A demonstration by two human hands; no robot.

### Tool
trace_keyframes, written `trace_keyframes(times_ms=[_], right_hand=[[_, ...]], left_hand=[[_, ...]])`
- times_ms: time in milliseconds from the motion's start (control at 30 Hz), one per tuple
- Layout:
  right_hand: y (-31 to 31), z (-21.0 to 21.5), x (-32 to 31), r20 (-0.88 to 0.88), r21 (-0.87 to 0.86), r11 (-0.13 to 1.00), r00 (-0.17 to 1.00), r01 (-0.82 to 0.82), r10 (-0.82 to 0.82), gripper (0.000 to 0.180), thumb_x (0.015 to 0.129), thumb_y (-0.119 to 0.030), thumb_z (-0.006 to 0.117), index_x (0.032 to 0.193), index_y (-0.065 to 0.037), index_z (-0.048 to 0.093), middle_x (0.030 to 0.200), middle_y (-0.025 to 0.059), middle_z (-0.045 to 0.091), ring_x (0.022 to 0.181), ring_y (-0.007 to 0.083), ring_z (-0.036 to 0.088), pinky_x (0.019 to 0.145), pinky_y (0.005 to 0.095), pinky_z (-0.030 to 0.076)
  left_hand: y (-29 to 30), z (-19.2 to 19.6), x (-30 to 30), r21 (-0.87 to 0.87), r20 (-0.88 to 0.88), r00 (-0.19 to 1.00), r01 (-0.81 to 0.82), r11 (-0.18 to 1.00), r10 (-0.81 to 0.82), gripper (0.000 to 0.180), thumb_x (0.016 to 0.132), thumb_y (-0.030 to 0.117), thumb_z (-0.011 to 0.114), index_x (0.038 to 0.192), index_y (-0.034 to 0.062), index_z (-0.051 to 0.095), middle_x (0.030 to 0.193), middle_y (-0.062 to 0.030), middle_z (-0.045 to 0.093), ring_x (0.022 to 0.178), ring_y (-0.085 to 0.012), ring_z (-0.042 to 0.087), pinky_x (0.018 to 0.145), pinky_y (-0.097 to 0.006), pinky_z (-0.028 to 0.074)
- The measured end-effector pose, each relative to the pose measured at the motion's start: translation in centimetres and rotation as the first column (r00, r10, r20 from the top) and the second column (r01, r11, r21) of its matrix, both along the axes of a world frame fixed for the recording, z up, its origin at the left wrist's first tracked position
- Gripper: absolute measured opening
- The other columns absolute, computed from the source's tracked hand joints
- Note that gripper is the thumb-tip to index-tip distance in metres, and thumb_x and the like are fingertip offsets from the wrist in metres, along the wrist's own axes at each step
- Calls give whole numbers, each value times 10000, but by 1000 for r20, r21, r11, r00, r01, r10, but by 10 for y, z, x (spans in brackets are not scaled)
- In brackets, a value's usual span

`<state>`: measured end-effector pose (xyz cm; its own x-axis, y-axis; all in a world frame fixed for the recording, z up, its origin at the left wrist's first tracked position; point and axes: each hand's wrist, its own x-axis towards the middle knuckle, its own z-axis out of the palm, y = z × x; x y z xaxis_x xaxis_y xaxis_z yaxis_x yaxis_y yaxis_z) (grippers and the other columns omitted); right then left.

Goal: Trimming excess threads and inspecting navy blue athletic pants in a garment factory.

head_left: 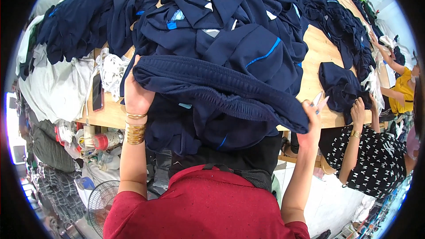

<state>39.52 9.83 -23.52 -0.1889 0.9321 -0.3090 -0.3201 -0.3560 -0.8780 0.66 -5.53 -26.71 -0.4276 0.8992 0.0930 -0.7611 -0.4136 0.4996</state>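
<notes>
We've got a navy garment (221, 95) stretched by its ribbed elastic waistband betw. both hands, held up in front of our chest and just over the near edge of the wooden table (321, 51). Our left hand (138, 92) is curled tight on the waistband's left end, thumb side toward us, fingers tucked behind the cloth; gold bangles (135, 132) sit on that wrist. Our right hand (312, 121) is clamped on the right end of the waistband, and the same hand also carries a pair of small pale thread snips (319, 101), tips poking up and right past the fingers. Rest of the garment hangs down below the band, w/ a thin blue stripe showing near the bottom. Behind it, the table is heaped w/ a big pile of navy garments (230, 26) w/ blue piping and pale labels. At left, white cloth (57, 86) and a phone (97, 92) lie near the table edge. To the right, a co-worker in a black-and-white patterned top (376, 159) has a hand (357, 108) on another navy piece (338, 86); farther off, someone in a yellow top (402, 90).
</notes>
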Motion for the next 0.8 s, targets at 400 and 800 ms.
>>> trace_keyframes(times_ms=[400,800], right_hand=[[-2,91,-84,516,163,534,533,-830,671,223,730,-49,692,933,2,617,795,39,608,701,77,541,663,206,433],[-19,107,-54,247,510,793,940,-333,236,127,705,-9,668,812,-5,601,720,-10,543,644,75,506,654,201,405]], left_hand=[[56,126,116,-232,-737,590,238,943,-331,169,883,163,582,821,7,564,721,74,509,668,12,432,580,-153,366],[60,118,130,-416,-826,181,444,793,-535,345,779,169,706,1024,-32,570,884,-19,612,833,-60,526,750,-222,445]])
